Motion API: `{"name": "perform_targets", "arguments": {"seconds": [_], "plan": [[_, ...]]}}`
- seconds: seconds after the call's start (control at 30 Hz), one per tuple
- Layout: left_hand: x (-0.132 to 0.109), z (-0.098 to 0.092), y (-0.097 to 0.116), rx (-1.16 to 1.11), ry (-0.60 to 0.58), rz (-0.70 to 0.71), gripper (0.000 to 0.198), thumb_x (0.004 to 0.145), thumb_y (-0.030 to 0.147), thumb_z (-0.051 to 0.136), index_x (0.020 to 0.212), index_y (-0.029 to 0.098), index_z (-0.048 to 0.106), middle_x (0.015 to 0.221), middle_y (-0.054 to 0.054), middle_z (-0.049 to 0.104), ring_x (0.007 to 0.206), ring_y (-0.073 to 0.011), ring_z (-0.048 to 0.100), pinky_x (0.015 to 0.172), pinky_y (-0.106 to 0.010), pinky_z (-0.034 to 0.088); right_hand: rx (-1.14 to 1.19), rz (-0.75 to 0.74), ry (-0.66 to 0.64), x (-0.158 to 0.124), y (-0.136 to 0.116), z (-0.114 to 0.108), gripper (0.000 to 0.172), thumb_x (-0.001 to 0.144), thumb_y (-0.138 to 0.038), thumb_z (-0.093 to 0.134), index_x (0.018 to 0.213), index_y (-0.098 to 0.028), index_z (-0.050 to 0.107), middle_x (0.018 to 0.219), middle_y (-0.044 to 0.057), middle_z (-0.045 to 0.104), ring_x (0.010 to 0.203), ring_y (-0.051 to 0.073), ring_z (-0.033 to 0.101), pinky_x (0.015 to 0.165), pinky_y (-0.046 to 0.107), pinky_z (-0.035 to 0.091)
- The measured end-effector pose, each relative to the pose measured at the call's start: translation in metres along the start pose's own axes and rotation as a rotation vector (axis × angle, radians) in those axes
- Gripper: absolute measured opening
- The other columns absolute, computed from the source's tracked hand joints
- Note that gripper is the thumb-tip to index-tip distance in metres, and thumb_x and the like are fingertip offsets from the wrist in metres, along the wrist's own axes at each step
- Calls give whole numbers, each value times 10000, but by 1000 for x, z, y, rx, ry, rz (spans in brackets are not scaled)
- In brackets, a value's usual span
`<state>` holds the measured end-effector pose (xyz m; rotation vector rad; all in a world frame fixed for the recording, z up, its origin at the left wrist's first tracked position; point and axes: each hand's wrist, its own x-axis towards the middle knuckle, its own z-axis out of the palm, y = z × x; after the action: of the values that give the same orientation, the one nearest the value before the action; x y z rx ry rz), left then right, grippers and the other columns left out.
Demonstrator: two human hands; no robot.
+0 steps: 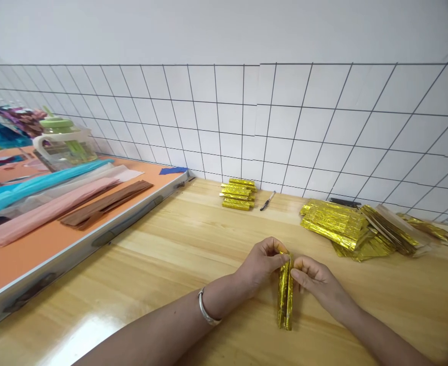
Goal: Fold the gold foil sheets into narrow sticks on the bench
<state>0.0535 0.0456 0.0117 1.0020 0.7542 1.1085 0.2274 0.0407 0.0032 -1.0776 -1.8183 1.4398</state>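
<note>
A narrow strip of shiny gold foil [284,300], folded lengthwise with a dark seam down its middle, points toward me over the wooden table. My left hand [262,264] pinches its far end between thumb and fingers. On the strip's right edge, near the same end, the thumb and fingers of my right hand [312,277] are closed. The fingertips behind the foil are partly hidden. Farther back, a small stack of similar folded gold foil strips [238,194] lies by the wall.
A pen [267,201] lies beside the stack. Gold foil packs [332,222] are heaped at the right. On the left, an orange board [132,216] with a raised edge carries brown paper [107,204], pink paper [52,210], blue paper [56,182] and a green-lidded jug [66,142].
</note>
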Motion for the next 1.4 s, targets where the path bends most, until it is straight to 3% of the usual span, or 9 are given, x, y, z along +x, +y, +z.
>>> {"name": "perform_targets", "arguments": {"seconds": [0.13, 0.27, 0.53, 0.97, 1.4], "plan": [[1, 0, -3, 12, 18, -7, 286, 632, 308, 735, 729, 127, 536, 651, 10, 548, 575, -90, 504, 573, -225, 358, 113, 10, 83, 1, 2, -1, 307, 822, -443, 543, 999, -200, 481, 725, -9, 551, 632, 122, 514, 564, 245, 394], [3, 0, -7, 51, 48, 1, 295, 626, 316, 738, 734, 124, 541, 654, 1, 555, 580, -100, 513, 563, -227, 358, 138, 3, 136, 2, 5, 1, 406, 781, -454, 594, 1079, -210, 466, 736, -5, 574, 612, 121, 522, 558, 250, 407], [1, 3, -7, 44, 59, -14, 250, 632, 278, 713, 733, 127, 540, 615, 13, 547, 546, -93, 505, 555, -225, 369, 156, 15, 157, 2, 3, 5, 344, 775, -390, 622, 1037, -208, 493, 706, -26, 555, 609, 102, 502, 571, 238, 397], [1, 3, -4, 98, 96, -36, 162, 615, 194, 666, 713, 117, 563, 601, 16, 548, 561, -83, 478, 552, -208, 359, 133, 6, 224, 2, 0, 6, 386, 713, -435, 658, 998, -202, 545, 688, -11, 582, 592, 115, 512, 559, 251, 419], [1, 1, -5, 56, 82, -79, 207, 623, 241, 686, 737, 113, 570, 651, 0, 564, 552, -80, 480, 554, -219, 368, 159, 24, 225, 2, -1, 5, 404, 699, -456, 669, 991, -201, 554, 745, 10, 618, 634, 134, 551, 595, 268, 440]]}}
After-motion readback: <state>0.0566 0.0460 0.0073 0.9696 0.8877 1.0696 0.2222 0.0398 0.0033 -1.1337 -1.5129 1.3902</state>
